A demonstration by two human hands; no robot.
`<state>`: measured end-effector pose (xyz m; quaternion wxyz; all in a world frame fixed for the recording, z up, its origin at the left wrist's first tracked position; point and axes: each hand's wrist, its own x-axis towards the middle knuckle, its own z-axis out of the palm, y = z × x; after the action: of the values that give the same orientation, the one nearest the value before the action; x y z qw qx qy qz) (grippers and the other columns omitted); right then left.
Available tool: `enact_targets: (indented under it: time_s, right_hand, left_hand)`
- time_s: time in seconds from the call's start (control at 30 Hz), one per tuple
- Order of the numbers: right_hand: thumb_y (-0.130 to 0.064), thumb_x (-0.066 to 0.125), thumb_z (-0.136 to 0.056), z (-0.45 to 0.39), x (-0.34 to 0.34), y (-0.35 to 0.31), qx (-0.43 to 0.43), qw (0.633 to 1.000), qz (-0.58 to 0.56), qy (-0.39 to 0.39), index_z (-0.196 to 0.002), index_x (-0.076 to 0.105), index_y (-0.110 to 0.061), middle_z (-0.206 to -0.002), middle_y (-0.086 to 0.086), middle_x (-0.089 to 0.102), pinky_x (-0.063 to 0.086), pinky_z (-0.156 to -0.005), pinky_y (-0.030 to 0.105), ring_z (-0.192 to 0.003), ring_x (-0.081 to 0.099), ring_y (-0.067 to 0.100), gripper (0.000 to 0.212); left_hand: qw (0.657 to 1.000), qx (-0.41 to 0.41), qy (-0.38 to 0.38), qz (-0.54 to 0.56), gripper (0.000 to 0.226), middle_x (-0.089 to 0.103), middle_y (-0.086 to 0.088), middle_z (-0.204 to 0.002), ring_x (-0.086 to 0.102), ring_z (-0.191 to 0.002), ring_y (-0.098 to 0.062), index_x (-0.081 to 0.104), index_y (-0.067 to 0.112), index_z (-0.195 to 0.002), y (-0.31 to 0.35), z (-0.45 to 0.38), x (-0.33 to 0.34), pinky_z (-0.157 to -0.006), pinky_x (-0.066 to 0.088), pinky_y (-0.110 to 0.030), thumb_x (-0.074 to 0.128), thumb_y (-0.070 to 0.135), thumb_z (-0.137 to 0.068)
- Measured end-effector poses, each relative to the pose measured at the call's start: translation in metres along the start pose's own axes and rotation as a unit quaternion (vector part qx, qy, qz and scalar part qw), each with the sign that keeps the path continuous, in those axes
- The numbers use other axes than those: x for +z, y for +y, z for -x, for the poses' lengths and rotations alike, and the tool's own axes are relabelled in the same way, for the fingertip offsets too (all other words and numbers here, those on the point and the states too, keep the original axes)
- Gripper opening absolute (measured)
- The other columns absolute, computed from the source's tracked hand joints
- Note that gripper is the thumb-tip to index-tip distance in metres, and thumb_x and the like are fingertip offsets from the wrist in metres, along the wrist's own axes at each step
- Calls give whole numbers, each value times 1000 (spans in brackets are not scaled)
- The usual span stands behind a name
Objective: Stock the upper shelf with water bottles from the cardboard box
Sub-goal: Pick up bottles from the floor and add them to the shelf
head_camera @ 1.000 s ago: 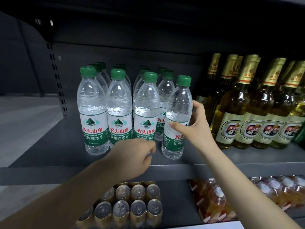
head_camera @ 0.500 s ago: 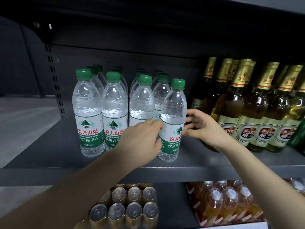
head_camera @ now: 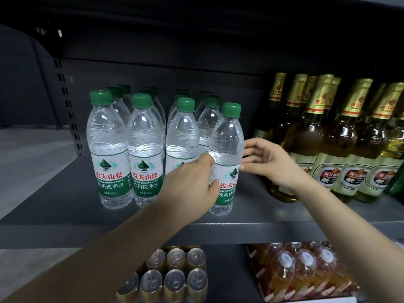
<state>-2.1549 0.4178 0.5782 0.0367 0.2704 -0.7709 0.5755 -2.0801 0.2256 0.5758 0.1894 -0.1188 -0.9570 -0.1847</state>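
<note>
Where the slotted upright (head_camera: 65, 101) marks the left end, the upper shelf (head_camera: 54, 193) shows a bare grey strip between that edge and the first stock.

Item: water bottles (head_camera: 126, 149), green caps, upright, packed in rows front to back, sides touching; the front pair stands back from the shelf's front lip, with open deck before it.

Item: front right water bottle (head_camera: 227, 149), upright, nearest the lip, touching the bottle behind it on the left.

Left hand (head_camera: 190, 184): reaches in from below left, back of the hand to the camera, fingers curled against the label on the near left side of that bottle. Whether it truly grips or only presses cannot be told.

Right hand (head_camera: 269, 162): just beside the same bottle on its right, fingers spread and loosely bent, fingertips at or just off the plastic; it holds nothing.

Gap: a narrow dark lane between this bottle and the glass beer bottles (head_camera: 328, 149), taken up by the right hand.

Item: beer bottles, gold foil necks, upright, crowded to the right edge of view.

Below the shelf lip: gold cans (head_camera: 175, 278) in a block, then wrapped amber drink bottles (head_camera: 303, 274).
</note>
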Motion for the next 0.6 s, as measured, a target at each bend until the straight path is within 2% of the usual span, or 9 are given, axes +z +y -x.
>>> enact_targets:
  time_s: [0.23,0.4,0.6]
  right_hand:
    - [14,67,-71,5,4,0,-5,1000,-7,29,-97,58,-12,-85,4,69,55,-74,21,-72,65,11,38]
    - [10,69,-72,10,9,-1,-11,998,14,57,-99,58,-11,-87,9,68,54,-72,20,-70,65,10,36]
    - [10,70,-71,15,13,-1,-12,995,26,97,-101,56,-4,-87,16,66,55,-69,19,-70,63,16,36]
  left_hand:
    - [999,-6,2,37,41,61,1,-119,58,-108,-17,39,18,-130,3,1,3,-92,46,-39,46,31,-92]
    - [997,-24,-12,72,47,58,-2,-126,55,-115,-19,37,16,-133,3,1,7,-98,44,-39,50,29,-90]
    - [994,-29,-23,107,52,56,-2,-129,55,-115,-19,34,16,-136,0,-1,9,-97,45,-40,52,26,-89]
